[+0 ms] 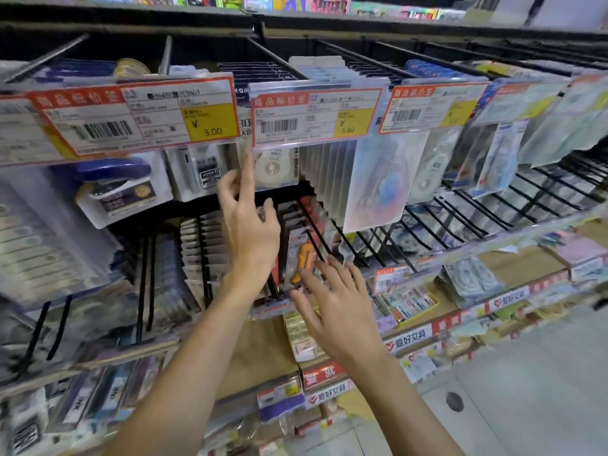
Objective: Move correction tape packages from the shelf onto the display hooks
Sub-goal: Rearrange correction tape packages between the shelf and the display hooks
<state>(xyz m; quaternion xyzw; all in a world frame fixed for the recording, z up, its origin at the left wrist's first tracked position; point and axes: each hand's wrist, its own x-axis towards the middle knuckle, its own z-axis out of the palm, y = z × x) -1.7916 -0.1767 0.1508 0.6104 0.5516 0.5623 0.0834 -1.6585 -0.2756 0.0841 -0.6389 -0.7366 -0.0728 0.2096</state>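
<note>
Two hands were recorded, both empty: the left hand [248,225] raised with its forefinger extended, the right hand [339,304] spread open. One correction tape package [274,167] was hung at 12 o'clock of the left hand, under three price tags [316,116].

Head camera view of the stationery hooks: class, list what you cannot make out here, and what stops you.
1. Small print on the red-bordered price label with the yellow 3.00 box: blurred.
2. Clear-packaged white correction tape: its top is covered by the neighbouring red-bordered 5.80 label.
3. Orange utility knife pack: partly hidden by the right hand.
4. Left hand: seen from behind, so any contact with the tape pack is unclear.
</note>
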